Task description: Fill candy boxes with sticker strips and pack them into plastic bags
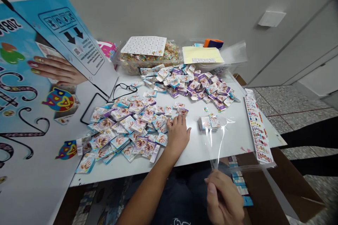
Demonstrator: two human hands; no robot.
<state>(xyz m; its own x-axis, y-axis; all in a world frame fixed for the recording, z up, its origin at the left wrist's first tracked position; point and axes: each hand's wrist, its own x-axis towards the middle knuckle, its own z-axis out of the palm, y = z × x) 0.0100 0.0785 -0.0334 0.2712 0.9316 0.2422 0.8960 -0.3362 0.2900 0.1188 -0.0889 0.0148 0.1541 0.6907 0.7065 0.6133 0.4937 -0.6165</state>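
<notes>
My left hand [179,133] lies at the right edge of a pile of small printed boxes [138,124], fingertips touching the nearest ones and thumb held apart. What is under the fingertips is partly hidden. Low in front of me, my right hand [224,197] pinches the gathered end of a clear plastic bag [215,146]. Stacked small boxes [208,123] sit at the bag's far end, on the white table [195,149]. Two tiny colourful pieces [206,109] lie just beyond the bag.
More small boxes [190,82] are heaped farther back, before a clear tub of colourful wrapped bits [171,54] and a second tub with a yellow sheet [203,55]. Glasses [126,87] lie left. A large printed carton [87,49] stands left; a sticker strip [258,126] lies right.
</notes>
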